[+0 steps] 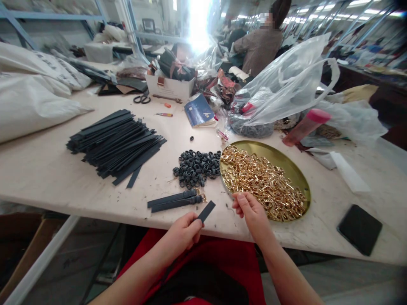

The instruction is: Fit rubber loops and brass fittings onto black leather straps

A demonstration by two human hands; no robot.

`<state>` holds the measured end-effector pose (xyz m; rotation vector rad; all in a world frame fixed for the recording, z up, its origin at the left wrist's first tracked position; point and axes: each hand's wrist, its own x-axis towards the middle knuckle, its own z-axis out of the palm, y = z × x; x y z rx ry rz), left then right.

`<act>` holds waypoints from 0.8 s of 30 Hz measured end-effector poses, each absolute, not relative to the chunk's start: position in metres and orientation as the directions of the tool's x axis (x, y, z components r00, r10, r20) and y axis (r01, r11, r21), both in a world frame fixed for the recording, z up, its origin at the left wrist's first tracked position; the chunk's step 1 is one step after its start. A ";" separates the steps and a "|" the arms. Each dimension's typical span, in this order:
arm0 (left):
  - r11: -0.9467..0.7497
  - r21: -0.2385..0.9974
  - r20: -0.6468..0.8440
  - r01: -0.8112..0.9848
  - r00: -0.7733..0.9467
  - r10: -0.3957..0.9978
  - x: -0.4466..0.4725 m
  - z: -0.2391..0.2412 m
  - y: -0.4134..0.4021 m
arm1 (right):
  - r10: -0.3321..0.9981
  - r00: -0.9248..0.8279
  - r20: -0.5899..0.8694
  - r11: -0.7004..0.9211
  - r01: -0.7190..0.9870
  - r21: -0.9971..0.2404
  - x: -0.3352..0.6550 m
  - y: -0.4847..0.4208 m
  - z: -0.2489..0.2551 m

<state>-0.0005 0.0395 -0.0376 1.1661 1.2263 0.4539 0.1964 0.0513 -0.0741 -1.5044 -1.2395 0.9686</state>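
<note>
My left hand (186, 231) is closed around a flat black strap (208, 210), whose end sticks out toward the upper right. At the near left rim of a round gold tray (286, 154), my right hand (249, 208) has its fingers pinched; what they hold, if anything, is hidden. Small gold metal buckles (263, 180) are heaped in the tray. Left of it lies a pile of small black loops (197, 167). A few finished-looking straps with gold buckles (174, 200) rest side by side just beyond my left hand.
A large stack of black straps (114, 144) lies on the left of the table. Farther back are scissors (142, 98), a blue booklet (199, 111), a white box (170, 87) and a clear plastic bag (282, 80). A black flat object (360, 229) lies at right. A person (260, 44) sits beyond.
</note>
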 end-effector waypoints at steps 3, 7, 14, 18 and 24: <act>0.463 0.868 -0.496 0.178 0.328 0.804 0.000 -0.034 0.040 | 0.967 0.190 0.168 0.004 0.651 -0.759 0.221 0.074 -0.069; 0.513 0.854 -0.511 0.087 0.325 0.796 -0.002 -0.036 0.036 | 0.988 0.002 0.157 0.046 0.953 -0.301 0.224 0.103 -0.059; 0.505 0.859 -0.501 0.084 0.340 0.796 -0.008 -0.033 0.023 | 0.996 -0.070 -0.053 0.071 0.997 0.004 0.209 0.129 -0.042; 0.479 0.873 -0.477 0.093 0.376 0.795 -0.008 -0.036 0.017 | 0.993 -0.101 -0.058 0.104 0.994 0.041 0.203 0.128 -0.037; 0.478 0.878 -0.449 0.020 0.379 0.809 -0.013 -0.046 0.015 | 0.983 -0.144 -0.114 0.151 0.987 0.055 0.203 0.132 -0.035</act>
